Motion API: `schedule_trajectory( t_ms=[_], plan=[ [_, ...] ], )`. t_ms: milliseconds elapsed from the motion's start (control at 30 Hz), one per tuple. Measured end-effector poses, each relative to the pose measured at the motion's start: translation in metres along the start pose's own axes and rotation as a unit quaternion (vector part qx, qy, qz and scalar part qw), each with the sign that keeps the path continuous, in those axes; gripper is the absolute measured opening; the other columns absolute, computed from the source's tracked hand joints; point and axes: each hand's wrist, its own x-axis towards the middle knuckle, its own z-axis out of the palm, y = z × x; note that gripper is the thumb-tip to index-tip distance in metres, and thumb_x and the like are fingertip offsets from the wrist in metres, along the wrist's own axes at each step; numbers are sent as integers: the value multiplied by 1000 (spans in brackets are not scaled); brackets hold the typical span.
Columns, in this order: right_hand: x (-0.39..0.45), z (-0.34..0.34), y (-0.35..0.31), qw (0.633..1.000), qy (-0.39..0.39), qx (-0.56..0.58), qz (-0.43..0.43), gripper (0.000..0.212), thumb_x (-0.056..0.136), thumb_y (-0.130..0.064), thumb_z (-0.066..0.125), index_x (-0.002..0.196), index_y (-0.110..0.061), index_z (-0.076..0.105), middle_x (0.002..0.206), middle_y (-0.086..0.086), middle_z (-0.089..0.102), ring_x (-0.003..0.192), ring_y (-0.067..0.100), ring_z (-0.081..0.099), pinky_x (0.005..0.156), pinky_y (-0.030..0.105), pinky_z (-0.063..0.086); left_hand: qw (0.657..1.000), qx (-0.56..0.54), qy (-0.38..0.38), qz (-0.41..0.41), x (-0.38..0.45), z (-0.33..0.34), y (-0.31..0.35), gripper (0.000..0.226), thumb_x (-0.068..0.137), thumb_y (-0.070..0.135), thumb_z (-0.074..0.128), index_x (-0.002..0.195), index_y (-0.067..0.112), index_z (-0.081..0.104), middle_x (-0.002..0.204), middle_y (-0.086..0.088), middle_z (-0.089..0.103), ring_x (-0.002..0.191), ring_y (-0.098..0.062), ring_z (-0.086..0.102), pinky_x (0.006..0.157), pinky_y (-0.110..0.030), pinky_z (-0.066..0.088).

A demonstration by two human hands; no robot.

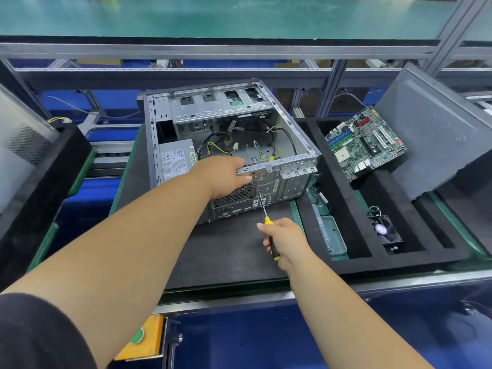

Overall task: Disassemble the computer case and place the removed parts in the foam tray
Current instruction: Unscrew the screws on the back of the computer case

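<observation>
- The computer case [229, 134] is steadied by the left hand [226, 177], gripping its rear edge.
- The screwdriver [265, 217], grasped by the right hand [285, 241], should be kept square to the screw.

Bare forearms, bare left hand [223, 179] and right hand [286, 241] — short black sleeve [37, 334] on the left arm.

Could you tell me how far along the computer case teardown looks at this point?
Done: the motherboard and a small fan already lie in the foam tray. In hand: the left hand steadies the case while the right hand holds a screwdriver at its rear panel. Left: the power supply and cables.
</observation>
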Motion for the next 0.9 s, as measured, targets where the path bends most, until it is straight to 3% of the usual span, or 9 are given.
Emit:
schedule_trajectory(
  t_ms=[100, 200, 300, 533, 700, 900],
  plan=[
    [-2, 0, 2, 998, 7, -53, -17, 23, 86, -28, 71, 86, -15, 53, 58, 1, 55, 50, 13, 47, 51, 27, 39, 1000, 0, 0, 1, 0, 1, 0, 38, 95, 57, 46, 118, 29, 54, 100, 3, 61, 92, -21, 53, 72, -31, 40],
    [-5, 2, 3, 999, -3, -32, -2, 23, 91, -32, 65, 88, -12, 56, 67, 3, 57, 45, 12, 47, 49, 25, 38, 1000, 2, 2, 4, 0, 0, 0, 35, 95, 56, 45, 111, 27, 53, 93, 5, 56, 89, -22, 52, 69, -31, 38],
    [-9, 5, 6, 999, -3, -41, 33, 23, 97, -29, 56, 82, -11, 57, 66, 4, 59, 42, 13, 48, 48, 25, 37, 1000, 1, 3, 6, 0, 0, 0, 33, 95, 56, 45, 109, 27, 52, 93, 5, 56, 88, -22, 52, 68, -31, 38],
    [-8, 4, 7, 998, 12, -55, 13, 26, 97, -29, 54, 77, -12, 56, 64, 3, 59, 41, 13, 48, 49, 26, 37, 1000, -1, 5, 4, 0, 0, 0, 36, 95, 57, 45, 115, 29, 54, 93, 6, 55, 89, -21, 52, 69, -31, 39],
    [-5, 4, 4, 999, 13, -43, 10, 27, 97, -27, 55, 75, -12, 55, 64, 2, 59, 40, 12, 47, 47, 24, 37, 1000, -2, 0, 2, -1, -1, 0, 41, 95, 57, 45, 122, 28, 54, 106, 2, 62, 98, -23, 55, 79, -33, 46],
    [-6, 5, 1, 999, 6, -36, 16, 23, 97, -27, 55, 80, -12, 56, 67, 4, 59, 42, 13, 47, 47, 24, 38, 1000, 0, -4, 2, -2, -2, 1, 41, 96, 56, 44, 123, 28, 53, 109, 0, 63, 94, -22, 52, 78, -33, 46]
  ],
)
